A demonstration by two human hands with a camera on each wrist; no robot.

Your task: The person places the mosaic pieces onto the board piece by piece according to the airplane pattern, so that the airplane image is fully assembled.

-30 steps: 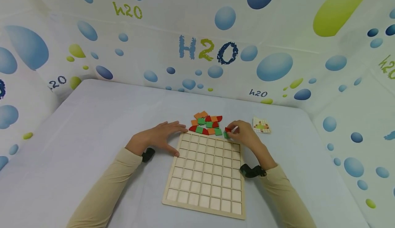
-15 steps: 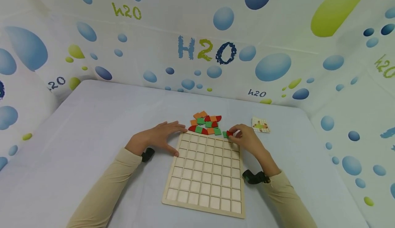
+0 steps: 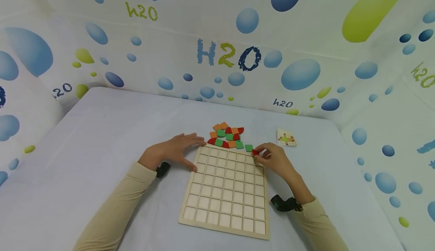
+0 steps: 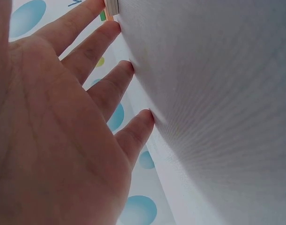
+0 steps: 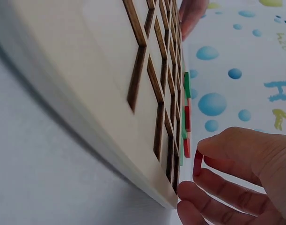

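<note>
A wooden grid board (image 3: 222, 190) with rows of square cells lies on the table. My right hand (image 3: 273, 158) pinches a red rounded tile (image 3: 255, 152) between thumb and finger over the board's far right corner; the right wrist view shows the red tile (image 5: 197, 162) edge-on, held off the board. My left hand (image 3: 178, 149) is spread at the far left corner, thumb and fingertips touching the board's edge. In the left wrist view the left hand's fingers (image 4: 117, 89) are stretched out. A green square tile (image 3: 249, 148) lies just beyond the board, near my right hand.
Several orange, green and red tiles (image 3: 221, 133) lie loosely grouped past the board's far edge. A small card with a coloured pattern (image 3: 287, 138) rests on the white table (image 3: 136, 119) to the right. A printed curtain (image 3: 170, 28) hangs behind the table.
My right hand, pinching the red tile, has moved toward me and slightly right, from beside the green tile to the board's far right corner. My left hand has stayed in place.
</note>
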